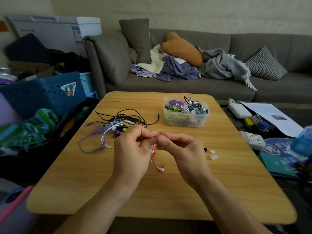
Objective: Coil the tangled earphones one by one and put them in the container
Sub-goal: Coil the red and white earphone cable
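Above the middle of the wooden table [168, 196], my left hand [131, 149] and my right hand [182, 149] both pinch a red and white earphone [160, 168]. Its cord is bunched between my fingers and one earbud dangles below them. A tangled pile of earphones [116, 125], purple, black, white and yellow, lies on the table to the left behind my hands. The clear plastic container [185, 123] stands at the back right, holding several coiled earphones.
Two white ear tips [213, 154] and a small black one [205, 149] lie right of my right hand. A grey sofa [219, 85] with blankets stands behind the table. Blue crates [42, 93] sit left; papers, a charger and a water bottle [302, 142] right.
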### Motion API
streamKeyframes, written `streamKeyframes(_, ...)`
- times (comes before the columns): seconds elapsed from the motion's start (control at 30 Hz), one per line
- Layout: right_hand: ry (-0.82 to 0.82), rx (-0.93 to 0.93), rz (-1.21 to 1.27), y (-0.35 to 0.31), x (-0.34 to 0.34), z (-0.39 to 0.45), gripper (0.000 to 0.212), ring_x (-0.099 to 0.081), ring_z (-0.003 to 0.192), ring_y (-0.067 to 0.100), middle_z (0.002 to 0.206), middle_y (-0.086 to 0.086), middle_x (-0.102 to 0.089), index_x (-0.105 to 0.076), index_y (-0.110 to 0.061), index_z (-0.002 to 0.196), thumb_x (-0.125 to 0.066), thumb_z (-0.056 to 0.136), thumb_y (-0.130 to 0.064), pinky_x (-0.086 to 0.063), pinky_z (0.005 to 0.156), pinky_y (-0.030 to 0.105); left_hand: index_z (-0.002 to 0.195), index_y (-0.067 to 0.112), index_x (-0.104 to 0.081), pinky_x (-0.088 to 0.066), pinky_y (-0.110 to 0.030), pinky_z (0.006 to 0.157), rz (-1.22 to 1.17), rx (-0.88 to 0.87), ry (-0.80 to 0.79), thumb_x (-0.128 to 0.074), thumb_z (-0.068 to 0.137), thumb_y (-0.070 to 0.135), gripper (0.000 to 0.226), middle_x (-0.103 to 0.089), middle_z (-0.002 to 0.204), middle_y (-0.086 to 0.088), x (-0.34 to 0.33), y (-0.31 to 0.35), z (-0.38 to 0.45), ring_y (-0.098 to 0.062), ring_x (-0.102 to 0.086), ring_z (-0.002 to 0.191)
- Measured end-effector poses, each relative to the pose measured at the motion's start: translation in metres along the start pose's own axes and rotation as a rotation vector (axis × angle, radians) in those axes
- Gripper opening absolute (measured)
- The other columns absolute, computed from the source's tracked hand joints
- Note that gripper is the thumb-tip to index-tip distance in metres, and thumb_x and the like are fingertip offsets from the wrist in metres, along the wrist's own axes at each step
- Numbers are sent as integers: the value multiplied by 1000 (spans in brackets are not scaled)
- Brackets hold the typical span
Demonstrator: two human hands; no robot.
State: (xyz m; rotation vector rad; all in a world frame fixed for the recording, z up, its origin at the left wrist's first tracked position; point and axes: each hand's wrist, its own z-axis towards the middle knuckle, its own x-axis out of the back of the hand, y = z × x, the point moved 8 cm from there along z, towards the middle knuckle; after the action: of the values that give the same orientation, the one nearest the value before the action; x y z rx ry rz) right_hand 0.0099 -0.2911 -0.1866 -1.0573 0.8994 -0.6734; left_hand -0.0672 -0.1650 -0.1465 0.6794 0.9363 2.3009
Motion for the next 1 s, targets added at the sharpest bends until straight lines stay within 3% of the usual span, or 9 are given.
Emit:
streamKeyframes(0.1,-26,119,-106,-10,-3,-1,19,-72,91,22,94,11,-76,-77,-4,91,-76,74,-11,-58,82,34,76,18,-66,-54,-16,66,-99,154,-16,-71,79,-9,28,-72,79,6,1,-9,-1,-5,-70,75)
streamKeyframes(0.2,-52,282,-278,-22,-8,-3,13,-72,87,14,90,3,-76,-78,-14,89,-77,77,-8,-55,77,23,78,12,-66,-54,-16,64,-233,295,-60,-69,81,-9,21,-73,74,4,-3,-18,-1,-5,-70,70)
streamKeyframes(0.37,-103,386,-522,-29,-15,-4,17,-71,85,13,89,1,-74,-78,-9,95,-76,81,1,-55,77,23,82,13,-68,-57,-23,63,-295,413,-145,-67,84,-6,19,-74,73,4,-2,-31,-2,-10,-69,66)
streamKeyframes(0.53,-117,217,-444,-20,-10,-1,17,-71,68,15,77,2,-75,-76,-14,88,-72,85,2,-57,68,27,80,18,-68,-56,-28,61,-182,358,-214,-69,82,-7,24,-74,75,5,0,-25,-2,-9,-70,66)
streamKeyframes(0.7,-112,13,-304,-8,1,1,11,-69,64,20,73,12,-74,-75,-2,92,-75,82,-5,-55,64,27,78,20,-69,-52,-14,62,-107,268,-245,-70,80,-7,27,-72,74,5,-5,-16,-1,-5,-69,69)
streamKeyframes(0.8,-121,-205,-63,10,-1,-3,21,-66,64,18,73,14,-71,-74,4,95,-72,78,-9,-55,64,25,77,15,-71,-48,-10,62,20,125,-238,-71,79,-9,24,-69,74,12,-5,-6,1,0,-66,72)
streamKeyframes(0.9,-150,-443,202,20,-6,-9,19,-62,60,11,71,9,-66,-77,-1,90,-66,76,-8,-55,60,20,74,3,-70,-43,-5,65,121,-104,-238,-70,73,-16,19,-65,75,10,-7,14,3,4,-63,75)
streamKeyframes(1.0,-174,-598,337,24,-7,-14,18,-61,57,6,72,5,-65,-79,-5,85,-64,76,-8,-54,57,15,73,3,-69,-48,-13,64,106,-178,-265,-72,73,-16,19,-66,74,2,-10,19,5,-2,-65,74)
